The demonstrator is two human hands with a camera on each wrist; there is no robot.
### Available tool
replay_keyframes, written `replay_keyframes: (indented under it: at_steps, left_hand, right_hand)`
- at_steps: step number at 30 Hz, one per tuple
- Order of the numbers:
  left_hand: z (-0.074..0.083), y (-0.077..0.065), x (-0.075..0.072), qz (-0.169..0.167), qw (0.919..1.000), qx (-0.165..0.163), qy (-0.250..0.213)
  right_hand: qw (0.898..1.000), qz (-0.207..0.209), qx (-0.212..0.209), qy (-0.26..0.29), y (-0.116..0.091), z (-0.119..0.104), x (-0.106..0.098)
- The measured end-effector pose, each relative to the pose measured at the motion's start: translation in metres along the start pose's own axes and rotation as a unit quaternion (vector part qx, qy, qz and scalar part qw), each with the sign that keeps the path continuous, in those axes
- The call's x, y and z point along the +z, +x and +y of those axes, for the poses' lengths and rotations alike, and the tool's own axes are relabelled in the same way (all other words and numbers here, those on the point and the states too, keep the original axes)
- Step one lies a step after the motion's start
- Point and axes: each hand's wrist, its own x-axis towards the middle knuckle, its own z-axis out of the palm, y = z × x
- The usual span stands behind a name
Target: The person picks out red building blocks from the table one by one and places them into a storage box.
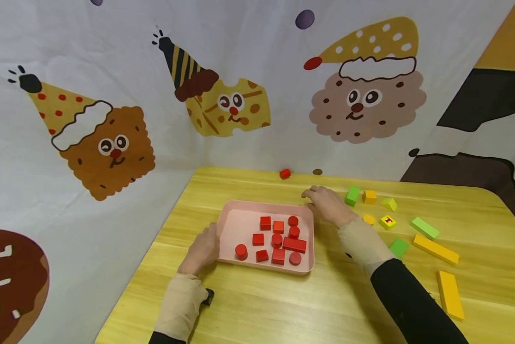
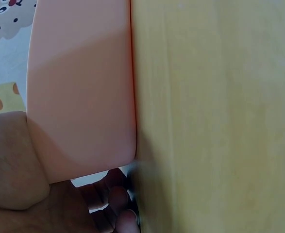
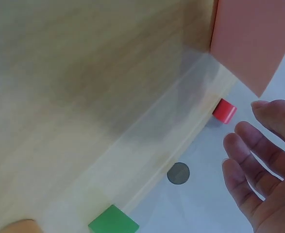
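A shallow pink tray [image 1: 240, 224] on the table holds several red blocks, among them cubes, cylinders and a long red block [image 1: 294, 245]. My left hand [image 1: 203, 248] grips the tray's left end; in the left wrist view its thumb [image 2: 13, 160] lies along the rim and the other fingers are bent low by the end wall. Just past the tray's back right corner is my right hand [image 1: 328, 205], holding nothing, its fingers loosely bent and spread. Beyond its fingertips, a lone red block [image 1: 285, 174] lies at the table's back edge, seen also as a red block [image 3: 225, 111] in the right wrist view.
Right of my right hand lie green blocks [image 1: 352, 196], orange blocks [image 1: 369, 197] and yellow blocks [image 1: 388, 204]. Long orange bars [image 1: 451, 295] are farther right. A printed cloth [image 1: 283, 148] hangs behind the wooden table [image 1: 279, 306].
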Motion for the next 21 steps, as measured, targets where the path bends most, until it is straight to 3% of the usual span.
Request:
replay_keyframes:
  at_steps: [21]
  left_hand:
    - [0.001, 0.0, 0.0, 0.017, 0.9998, 0.013, 0.003]
  right_hand:
    - [0.998, -0.042, 0.041, -0.02, 0.043, 0.008, 0.012]
